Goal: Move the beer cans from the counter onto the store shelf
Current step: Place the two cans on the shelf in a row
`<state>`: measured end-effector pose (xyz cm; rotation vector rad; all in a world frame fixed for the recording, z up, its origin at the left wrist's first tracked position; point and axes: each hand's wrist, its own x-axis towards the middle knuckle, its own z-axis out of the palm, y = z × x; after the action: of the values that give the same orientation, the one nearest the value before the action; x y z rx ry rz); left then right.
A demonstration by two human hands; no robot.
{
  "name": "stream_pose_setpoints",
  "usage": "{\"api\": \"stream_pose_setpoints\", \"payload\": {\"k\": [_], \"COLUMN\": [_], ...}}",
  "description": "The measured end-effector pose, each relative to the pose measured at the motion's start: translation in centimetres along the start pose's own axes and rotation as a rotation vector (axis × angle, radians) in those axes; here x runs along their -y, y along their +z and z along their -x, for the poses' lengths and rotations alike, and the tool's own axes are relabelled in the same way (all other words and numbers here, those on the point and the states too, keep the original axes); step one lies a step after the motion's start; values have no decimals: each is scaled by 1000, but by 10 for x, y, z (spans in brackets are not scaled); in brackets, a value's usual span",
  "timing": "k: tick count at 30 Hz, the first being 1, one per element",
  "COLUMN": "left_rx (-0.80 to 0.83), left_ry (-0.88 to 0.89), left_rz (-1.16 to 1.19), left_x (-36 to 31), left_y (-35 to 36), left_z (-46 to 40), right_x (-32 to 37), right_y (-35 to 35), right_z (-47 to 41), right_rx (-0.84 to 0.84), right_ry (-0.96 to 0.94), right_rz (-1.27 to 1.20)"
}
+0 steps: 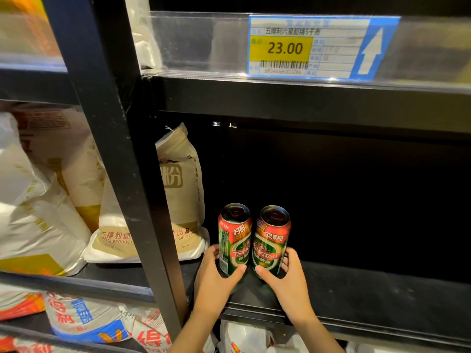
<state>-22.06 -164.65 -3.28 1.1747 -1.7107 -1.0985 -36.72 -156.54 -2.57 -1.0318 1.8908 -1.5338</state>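
left hand (215, 278) grips left can (233, 239), right hand (288, 281) grips right can (271, 242), upright on shelf (369, 291).

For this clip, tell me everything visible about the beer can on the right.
The right beer can is a tall metal can, green with a red upper band, a red oval logo reading TSINGTAO and Chinese lettering. Its top looks unopened. It stands on the dark shelf, tilted slightly, beside the left beer can; whether they touch is unclear. The right hand grips its lower part, thumb in front, fingers behind.

Green-and-red beer cans (252, 240); black shelf (356, 289); yellow-and-blue price tag (305, 47)
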Motion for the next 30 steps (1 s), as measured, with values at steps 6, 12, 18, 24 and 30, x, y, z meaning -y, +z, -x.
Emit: {"api": "stream_pose_setpoints", "payload": {"k": [6,12,18,24,30], "left_rx": [11,28,-19,-1,10], "left_ry": [19,12,93,77,11], "left_rz": [-3,18,-24,-37,4], "left_x": [-2,-2,-1,-7,-6], "left_y": [1,2,0,-1,-1], "left_z": [0,-1,1,3,1], "right_x": [4,9,8,5,5], "right_y": [-2,-3,-1,-1,-1], "right_z": [1,2,3,1,2], "right_rx": [24,52,101,64,30], "right_ry": [-5,-15,-16,-68,-41], "right_rz": [-7,-16,15,57,47]}}
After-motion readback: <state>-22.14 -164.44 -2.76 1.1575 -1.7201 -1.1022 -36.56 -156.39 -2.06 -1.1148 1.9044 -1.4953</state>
